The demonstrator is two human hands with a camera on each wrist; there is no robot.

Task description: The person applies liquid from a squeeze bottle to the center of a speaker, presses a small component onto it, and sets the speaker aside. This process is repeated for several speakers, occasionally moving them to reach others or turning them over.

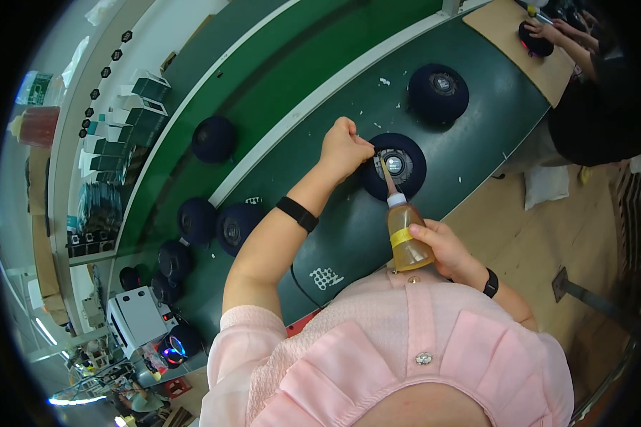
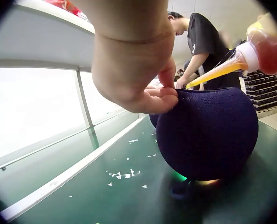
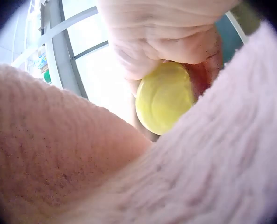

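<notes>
A round dark-blue fabric-covered speaker (image 1: 414, 176) sits on the green table, its open centre showing a round label. My left hand (image 1: 342, 151) is at its left rim. In the left wrist view its thumb and fingers pinch the edge of the fabric cover (image 2: 208, 135). My right hand (image 1: 445, 249) grips a squeeze bottle (image 1: 409, 249) of amber liquid, likely glue, with a yellow band round it. Its long tapered nozzle (image 1: 387, 176) reaches over the speaker's centre, close to the inner edge. The right wrist view shows mostly the bottle's yellowish base (image 3: 161, 100) and pink cloth.
Another blue speaker (image 1: 438, 92) stands farther up the table (image 1: 491, 99). Several more are to the left, some on the green strip beyond the white rail (image 1: 292, 117). White scraps and a perforated white sheet (image 1: 325, 277) lie about. Another person's hands (image 1: 545, 30) work at the top right.
</notes>
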